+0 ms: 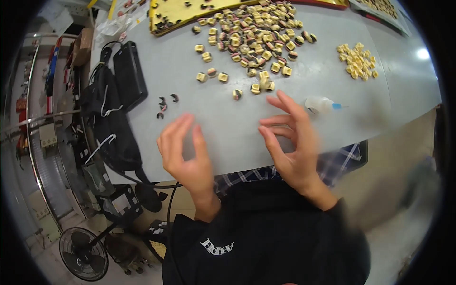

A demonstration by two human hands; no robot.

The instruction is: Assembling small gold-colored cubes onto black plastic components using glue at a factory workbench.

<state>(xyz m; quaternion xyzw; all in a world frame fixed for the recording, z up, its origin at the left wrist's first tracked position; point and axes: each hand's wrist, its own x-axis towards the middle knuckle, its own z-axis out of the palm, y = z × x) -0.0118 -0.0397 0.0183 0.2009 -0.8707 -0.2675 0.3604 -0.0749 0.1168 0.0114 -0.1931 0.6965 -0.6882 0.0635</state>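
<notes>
My left hand (184, 149) is over the near part of the grey table (228, 123), its fingers slightly blurred and a gap between thumb and fingers. Just beyond it lie several small black curved pieces (163, 101). My right hand (294, 145) hovers to the right, fingers curved and apart, with nothing visible in it. Past its fingertips sit a few small cream blocks with dark sides (255, 88), at the near end of a large pile of similar blocks (256, 35). A small translucent bottle (319, 104) with a blue needle tip lies right of that hand.
Plain cream pieces (358, 61) form a smaller heap at the right. A yellow tray (164, 19) holding black pieces stands at the back left; another tray (380, 14) sits at the back right. A black box-shaped device (130, 76) and a black bag (114, 137) line the left edge.
</notes>
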